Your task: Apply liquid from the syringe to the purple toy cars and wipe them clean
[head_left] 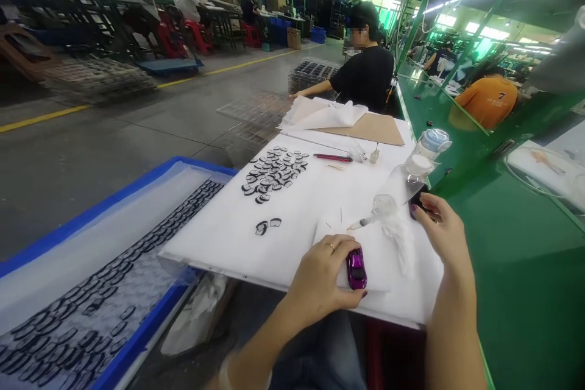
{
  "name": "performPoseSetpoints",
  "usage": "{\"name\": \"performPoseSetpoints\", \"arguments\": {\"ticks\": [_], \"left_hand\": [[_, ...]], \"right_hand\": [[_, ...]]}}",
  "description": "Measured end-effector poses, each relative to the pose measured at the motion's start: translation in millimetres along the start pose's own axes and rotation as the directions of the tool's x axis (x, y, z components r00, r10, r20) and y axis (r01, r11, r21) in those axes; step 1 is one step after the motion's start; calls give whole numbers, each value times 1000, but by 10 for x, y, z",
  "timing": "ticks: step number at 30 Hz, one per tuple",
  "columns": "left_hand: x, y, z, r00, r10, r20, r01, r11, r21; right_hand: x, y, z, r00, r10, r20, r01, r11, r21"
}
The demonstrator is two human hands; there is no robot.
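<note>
My left hand (322, 274) is closed around a shiny purple toy car (356, 269), fingers at one end and thumb at the other, over the front of the white-covered table (292, 250). At the table's right edge my right hand (441, 228) has its fingers curled and its thumb against a dark object (417, 195), too hidden to name. Behind it stand a bottle with a white cap (418, 164) and a jar with a blue lid (434, 141). A thin pointed applicator (361, 223) and a crumpled white tissue (401, 244) lie between my hands.
Many small black-rimmed clear pieces (274, 170) lie on the table's left half. A red pen-like knife (333, 158) and a cardboard sheet (375, 129) are farther back. A blue-rimmed tray (183, 161) stands left, a green conveyor (507, 244) right. A person in black (365, 73) sits opposite.
</note>
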State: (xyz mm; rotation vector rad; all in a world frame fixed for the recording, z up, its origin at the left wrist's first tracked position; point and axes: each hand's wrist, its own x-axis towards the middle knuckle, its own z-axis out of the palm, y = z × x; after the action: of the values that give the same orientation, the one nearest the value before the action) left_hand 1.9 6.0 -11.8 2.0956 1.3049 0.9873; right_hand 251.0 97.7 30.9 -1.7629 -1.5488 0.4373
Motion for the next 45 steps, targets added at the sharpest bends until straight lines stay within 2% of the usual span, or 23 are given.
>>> {"name": "performPoseSetpoints", "arguments": {"ticks": [1,2,3,5,6,8,10,12,15,16,17,19,20,22,24,26,30,40,45], "left_hand": [[0,-1,-2,1000,8,-4,-8,1000,-6],[2,-1,-5,1000,14,-10,-14,1000,-9],[5,-1,-8,1000,17,-18,-17,1000,-11],[14,1,-9,999,17,-40,-17,1000,-11],[17,4,-6,999,17,-47,-18,1000,-9],[20,8,4,998,22,-52,-22,1000,-5],[21,12,17,998,30,-51,-30,1000,-8],[23,16,31,997,30,-70,-31,999,-16],[27,26,44,994,-2,-106,-1,1000,-23],[29,30,45,994,-15,-107,12,1000,-24],[31,35,44,994,-25,-105,22,999,-25],[37,43,41,993,-37,-108,34,999,-31],[40,46,39,993,-40,-114,36,999,-36],[48,51,34,990,-44,-132,38,998,-50],[53,55,29,989,-53,-141,43,997,-71],[57,61,24,987,-61,-147,48,994,-94],[65,67,20,985,-64,-158,47,993,-110],[71,64,31,983,-65,-173,49,994,-94],[66,67,30,984,-55,-168,41,995,-87]], "right_hand": [[-143,-105,58,995,-102,18,97,978,183],[-272,-209,137,981,-178,78,142,930,339],[-379,-307,229,960,-229,160,136,882,451],[-515,-459,406,915,-250,316,53,852,521],[-549,-506,474,905,-242,351,24,850,526],[-576,-539,547,930,-239,281,30,808,589],[-582,-509,555,964,-245,108,105,718,688],[-599,-459,533,967,-256,20,170,698,695],[-688,-455,465,943,-285,170,127,783,609],[-735,-491,430,940,-286,188,105,763,638],[-782,-544,392,946,-284,158,93,702,706],[-858,-676,319,965,-257,58,80,496,864],[-879,-736,292,968,-244,50,52,395,917],[-885,-804,273,950,-269,159,-88,259,962],[-865,-784,297,895,-332,299,-250,183,951],[-842,-713,342,858,-376,349,-325,128,937],[-826,-618,408,851,-407,331,-317,105,943],[-827,-631,437,823,-463,328,-331,79,940],[-829,-611,434,795,-516,320,-314,101,944]]}}
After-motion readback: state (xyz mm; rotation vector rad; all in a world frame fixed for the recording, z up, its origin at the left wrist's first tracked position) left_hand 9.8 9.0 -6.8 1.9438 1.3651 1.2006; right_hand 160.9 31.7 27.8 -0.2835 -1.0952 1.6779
